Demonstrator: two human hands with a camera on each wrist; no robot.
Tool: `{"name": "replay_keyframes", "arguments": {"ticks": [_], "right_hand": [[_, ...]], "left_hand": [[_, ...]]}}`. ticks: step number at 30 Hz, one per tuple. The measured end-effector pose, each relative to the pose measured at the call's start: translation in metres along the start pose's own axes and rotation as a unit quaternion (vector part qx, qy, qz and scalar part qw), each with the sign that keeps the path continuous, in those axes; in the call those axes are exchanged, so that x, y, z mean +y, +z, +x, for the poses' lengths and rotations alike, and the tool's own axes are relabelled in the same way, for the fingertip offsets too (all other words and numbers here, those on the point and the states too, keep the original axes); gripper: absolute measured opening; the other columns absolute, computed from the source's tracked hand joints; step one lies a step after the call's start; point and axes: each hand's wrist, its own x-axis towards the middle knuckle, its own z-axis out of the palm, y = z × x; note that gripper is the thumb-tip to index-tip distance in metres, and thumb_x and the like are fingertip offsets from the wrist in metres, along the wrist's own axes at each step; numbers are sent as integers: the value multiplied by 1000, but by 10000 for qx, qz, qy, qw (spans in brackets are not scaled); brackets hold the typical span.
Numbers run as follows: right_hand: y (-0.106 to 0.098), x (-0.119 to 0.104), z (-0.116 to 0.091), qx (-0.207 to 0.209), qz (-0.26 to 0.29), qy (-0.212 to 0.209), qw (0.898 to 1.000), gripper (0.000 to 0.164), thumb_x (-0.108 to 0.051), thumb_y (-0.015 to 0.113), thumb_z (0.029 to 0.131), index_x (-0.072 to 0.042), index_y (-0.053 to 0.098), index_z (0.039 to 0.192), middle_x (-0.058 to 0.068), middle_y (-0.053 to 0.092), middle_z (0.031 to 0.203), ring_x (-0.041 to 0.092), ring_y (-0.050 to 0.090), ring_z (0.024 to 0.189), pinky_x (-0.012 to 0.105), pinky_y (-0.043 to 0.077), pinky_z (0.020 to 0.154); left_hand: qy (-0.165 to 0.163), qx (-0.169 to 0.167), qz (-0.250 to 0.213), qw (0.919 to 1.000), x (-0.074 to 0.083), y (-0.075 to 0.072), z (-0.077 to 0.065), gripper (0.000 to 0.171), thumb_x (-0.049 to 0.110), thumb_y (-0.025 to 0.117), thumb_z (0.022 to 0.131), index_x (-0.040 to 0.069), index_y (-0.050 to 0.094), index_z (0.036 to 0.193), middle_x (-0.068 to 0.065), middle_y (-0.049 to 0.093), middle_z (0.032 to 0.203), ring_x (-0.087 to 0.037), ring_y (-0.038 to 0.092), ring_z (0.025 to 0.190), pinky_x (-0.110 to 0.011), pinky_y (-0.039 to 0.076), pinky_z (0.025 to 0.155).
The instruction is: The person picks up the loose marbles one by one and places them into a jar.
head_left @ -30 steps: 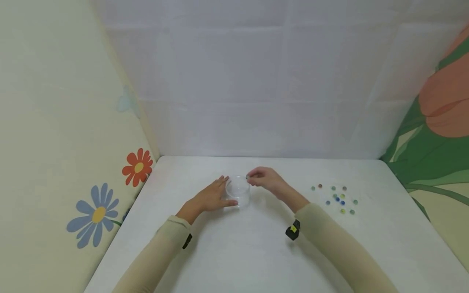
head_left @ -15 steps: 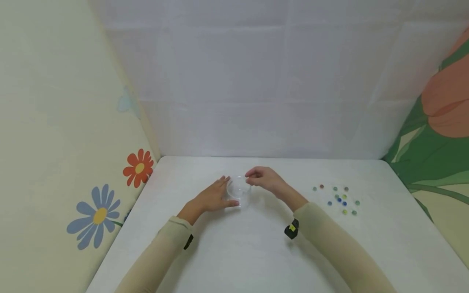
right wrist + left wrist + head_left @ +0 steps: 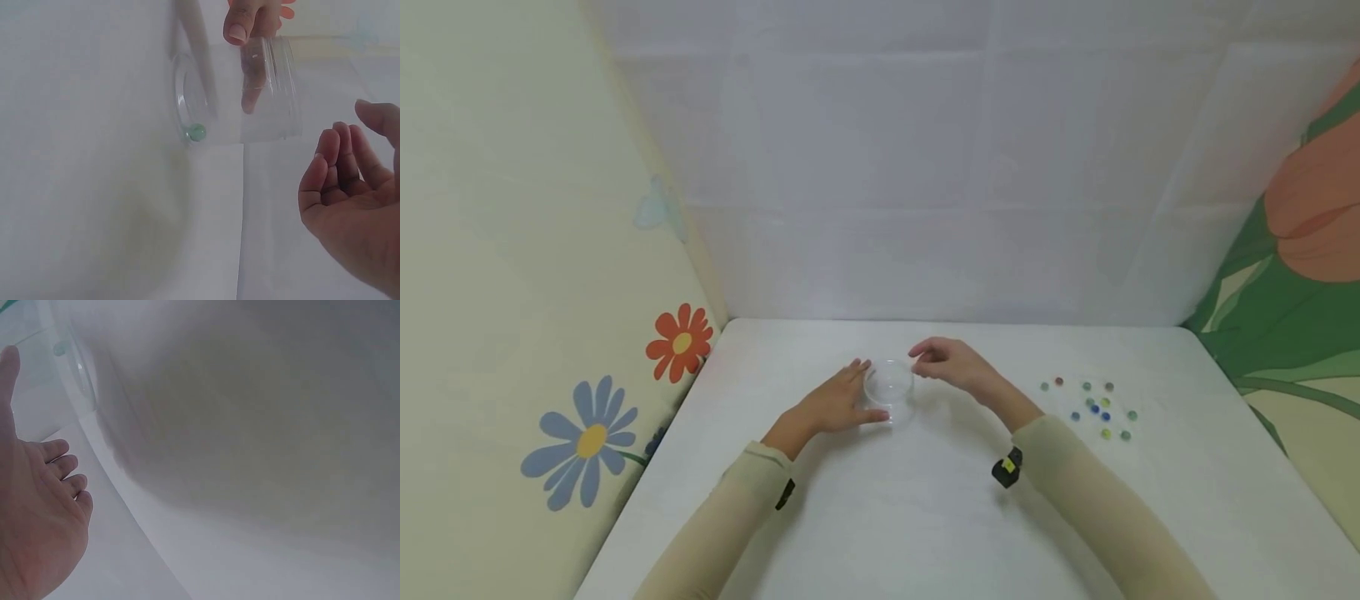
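A clear, lidless jar [image 3: 889, 383] stands upright on the white table. My left hand [image 3: 835, 403] holds it from the left, thumb at the near side and fingers at the far side, as the right wrist view also shows. Inside, a green marble [image 3: 197, 132] lies at the bottom by the wall; the left wrist view shows the marble [image 3: 59, 349] through the plastic. Just right of the jar's rim is my right hand [image 3: 953, 367], fingers loosely bent and nothing between them. Its fingertips [image 3: 327, 139] are apart from the jar's mouth.
Several glass marbles [image 3: 1095, 409] in green, blue, yellow and reddish tones lie scattered on the table [image 3: 925, 517] to the right. A white cloth backdrop [image 3: 865, 167] rises behind, with flower-printed panels [image 3: 497, 275] at the sides.
One second ago my right fingers pinched a marble at the jar's rim. They let it go, and the hand has moved slightly right. The left hand keeps its place at the jar.
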Motion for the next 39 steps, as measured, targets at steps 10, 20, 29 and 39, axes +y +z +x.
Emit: {"name": "replay_keyframes", "arguments": {"ticks": [10,20,29,39], "right_hand": [[-19,3,-17,-236,-471,-445,9976,39,-25,71,96,-11,63,132,5,69,112,20,63,105,40,54,93],[-46,18,-38,-260,-810,-851,9927,42,-22,73,95,-10,62,134,11,67,121,23,64,109,42,54,98],[-66,36,-59,60,-1001,-631,9930,47,-21,73,95,-8,59,138,17,64,126,24,63,110,43,54,98],[-88,57,-87,426,-1315,-397,9896,47,-23,71,97,-9,58,139,11,65,123,26,63,111,44,55,94]], "left_hand": [[-34,-7,-10,10000,0,0,0,112,80,53,86,6,17,162,-11,14,170,-29,9,157,-48,18,126],[46,-26,7,10000,0,-1,-2,111,78,54,88,5,16,162,-11,14,170,-28,9,157,-47,17,126],[33,-24,61,10000,0,0,-1,112,79,54,87,5,16,162,-11,14,170,-28,9,157,-46,17,126],[39,23,-91,9999,0,-3,-4,112,77,57,86,5,17,162,-12,16,169,-28,9,157,-48,18,126]]}}
